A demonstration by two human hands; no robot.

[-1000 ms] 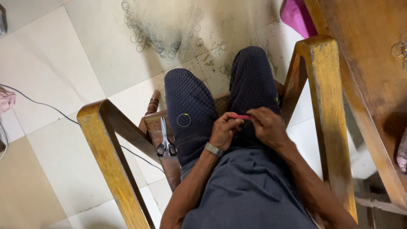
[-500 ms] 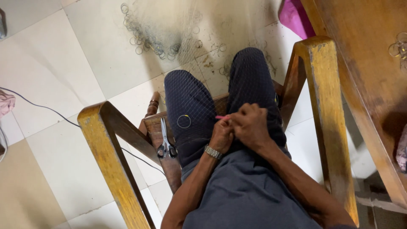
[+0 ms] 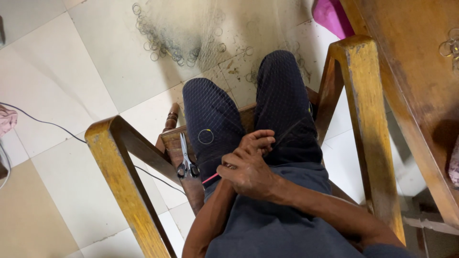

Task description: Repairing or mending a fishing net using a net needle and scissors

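Hands meet on lap, over fine net draped across both knees and down to floor. Right hand lies atop left hand, mostly hiding it. Thin red tool pokes out below right hand, long axis slanting toward chair's left front corner; fingers closed round it, though which hand grips it can't be told. Left fingers curled, contents hidden. Scissors on chair seat edge, just left of knee. Small ring on left thigh. No containers seen.
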